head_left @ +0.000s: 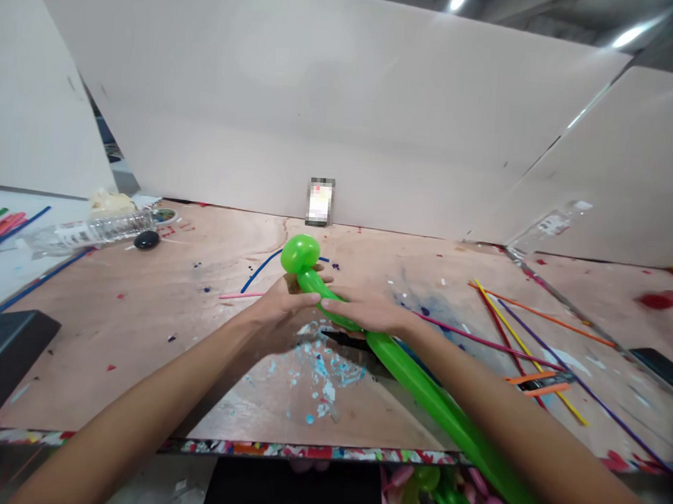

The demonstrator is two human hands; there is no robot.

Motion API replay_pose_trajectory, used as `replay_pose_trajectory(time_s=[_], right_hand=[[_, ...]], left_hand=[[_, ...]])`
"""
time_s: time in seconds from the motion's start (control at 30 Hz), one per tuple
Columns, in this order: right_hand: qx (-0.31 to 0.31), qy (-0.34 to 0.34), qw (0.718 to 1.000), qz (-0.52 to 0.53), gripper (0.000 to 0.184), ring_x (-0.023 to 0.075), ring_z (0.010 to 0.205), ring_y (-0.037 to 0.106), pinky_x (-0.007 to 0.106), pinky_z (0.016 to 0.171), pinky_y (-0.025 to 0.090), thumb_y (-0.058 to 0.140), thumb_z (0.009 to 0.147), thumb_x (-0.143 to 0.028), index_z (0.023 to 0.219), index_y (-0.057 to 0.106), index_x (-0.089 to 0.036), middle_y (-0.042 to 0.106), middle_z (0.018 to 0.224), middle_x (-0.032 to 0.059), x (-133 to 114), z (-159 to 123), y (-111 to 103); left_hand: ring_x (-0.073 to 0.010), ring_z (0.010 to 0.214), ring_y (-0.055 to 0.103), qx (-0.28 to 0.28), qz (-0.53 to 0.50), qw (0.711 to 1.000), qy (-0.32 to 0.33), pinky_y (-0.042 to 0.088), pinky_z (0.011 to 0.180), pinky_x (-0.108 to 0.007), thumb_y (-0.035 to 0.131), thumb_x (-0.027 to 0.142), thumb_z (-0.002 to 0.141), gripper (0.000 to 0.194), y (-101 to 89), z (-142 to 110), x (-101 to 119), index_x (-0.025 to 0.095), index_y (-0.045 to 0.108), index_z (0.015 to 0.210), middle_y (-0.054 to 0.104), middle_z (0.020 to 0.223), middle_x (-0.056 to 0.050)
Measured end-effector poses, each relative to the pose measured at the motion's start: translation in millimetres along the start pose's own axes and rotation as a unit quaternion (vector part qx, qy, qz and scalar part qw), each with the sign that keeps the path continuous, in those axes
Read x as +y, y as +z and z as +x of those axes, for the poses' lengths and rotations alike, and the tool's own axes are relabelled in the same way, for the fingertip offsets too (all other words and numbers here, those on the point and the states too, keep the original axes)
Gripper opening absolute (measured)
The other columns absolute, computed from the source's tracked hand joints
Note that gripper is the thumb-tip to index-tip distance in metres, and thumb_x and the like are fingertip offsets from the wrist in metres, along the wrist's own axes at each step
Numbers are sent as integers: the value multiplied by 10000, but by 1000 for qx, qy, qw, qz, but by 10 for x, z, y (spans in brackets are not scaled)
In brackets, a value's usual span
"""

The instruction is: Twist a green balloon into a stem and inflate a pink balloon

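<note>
A long green modelling balloon [414,378] runs slantwise from the middle of the table down past its front edge at the right. Its far end is a round green bubble [300,254]. Just below that bubble, my left hand [288,302] is closed round the balloon, thumb pointing to the right. My right hand [367,313] grips the same balloon a little nearer to me, its fingertips close to my left thumb. The undersides of both hands are hidden. A dark, thin object [345,339] lies under the balloon, partly covered.
Uninflated balloons [516,347] and orange-handled scissors [542,383] lie at right, near a black phone [663,369]. A small screen [320,202] leans on the back panel. Plastic bottles [101,228] [555,223] stand or lie aside. A black box [8,357] is at left.
</note>
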State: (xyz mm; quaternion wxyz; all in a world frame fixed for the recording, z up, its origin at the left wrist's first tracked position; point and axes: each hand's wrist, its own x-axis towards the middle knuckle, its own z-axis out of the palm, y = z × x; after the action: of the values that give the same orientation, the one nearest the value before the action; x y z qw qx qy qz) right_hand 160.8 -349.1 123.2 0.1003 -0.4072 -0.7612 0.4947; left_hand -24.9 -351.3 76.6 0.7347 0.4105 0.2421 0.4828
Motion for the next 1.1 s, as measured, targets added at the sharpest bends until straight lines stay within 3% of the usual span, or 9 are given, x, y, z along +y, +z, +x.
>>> replay_pose_trajectory(time_s=[0.13, 0.23, 0.4, 0.53, 0.67, 0.8, 0.87, 0.97, 1.1], right_hand=[[-82, 72, 964, 242, 230, 73, 382, 341, 181, 354, 254, 426, 883, -418, 821, 462, -199, 462, 550, -47, 11, -12, 23], [-81, 78, 961, 252, 165, 68, 374, 315, 171, 349, 235, 436, 851, -356, 855, 474, -195, 449, 532, -57, -1, -9, 30], [6, 25, 999, -28, 225, 116, 485, 474, 226, 460, 368, 445, 877, -378, 914, 558, -187, 546, 630, -12, -134, -40, 69], [157, 11, 931, -328, 252, 236, 807, 624, 304, 688, 434, 455, 892, -371, 982, 590, -177, 677, 909, 106, -188, -65, 255], [215, 82, 853, -469, 301, 298, 842, 644, 364, 704, 446, 400, 934, -342, 1107, 547, -145, 667, 960, 186, -168, -19, 567], [228, 109, 850, -462, 390, 345, 927, 631, 422, 745, 465, 421, 936, -383, 1192, 514, -104, 627, 1068, 236, -210, -60, 732], [197, 63, 887, -414, 461, 339, 1007, 608, 433, 822, 461, 446, 926, -439, 1257, 496, -122, 622, 1127, 214, -217, -233, 595], [159, 52, 934, -316, 453, 278, 1066, 601, 396, 930, 434, 449, 926, -441, 1307, 500, -202, 630, 1196, 150, -23, -723, 66], [210, 378, 857, -279, 449, 317, 1020, 636, 427, 883, 476, 387, 908, -480, 1153, 612, -178, 621, 1209, 191, 743, -1526, -693]], left_hand=[[-203, 856, 649, -30, 99, 994, 17, 495, 821, -335, 832, 184, 570, 424, -7, -11, 47, 168, 649, 952, 696, 913, -59], [-151, 689, 602, -7, 205, 978, 44, 469, 678, -273, 825, 216, 571, 277, 44, -53, 109, 144, 638, 762, 651, 728, -19], [-134, 609, 578, 50, 205, 977, 31, 460, 603, -255, 800, 227, 586, 214, 53, -81, 129, 146, 610, 640, 614, 622, -1], [-153, 613, 624, 54, 99, 993, -29, 505, 636, -283, 802, 186, 591, 182, -16, -69, 13, 125, 642, 651, 670, 663, -43], [-199, 642, 662, 77, 3, 994, -72, 539, 661, -341, 794, 196, 616, 190, -44, -59, -191, 115, 639, 691, 686, 682, -64], [-172, 602, 639, 112, 3, 991, -78, 516, 592, -295, 811, 203, 607, 242, -66, -62, -341, 105, 605, 688, 667, 666, -51], [-166, 600, 635, 115, 17, 990, -82, 511, 592, -289, 819, 221, 607, 266, -96, -65, -345, 106, 592, 686, 657, 660, -45], [-195, 680, 663, 75, 29, 992, -101, 532, 674, -331, 801, 254, 648, 260, -160, -59, -286, 110, 605, 738, 673, 714, -60], [-195, 697, 665, 44, 77, 988, -127, 526, 674, -315, 811, 270, 647, 296, -232, -26, -226, 95, 626, 798, 685, 746, -85]])
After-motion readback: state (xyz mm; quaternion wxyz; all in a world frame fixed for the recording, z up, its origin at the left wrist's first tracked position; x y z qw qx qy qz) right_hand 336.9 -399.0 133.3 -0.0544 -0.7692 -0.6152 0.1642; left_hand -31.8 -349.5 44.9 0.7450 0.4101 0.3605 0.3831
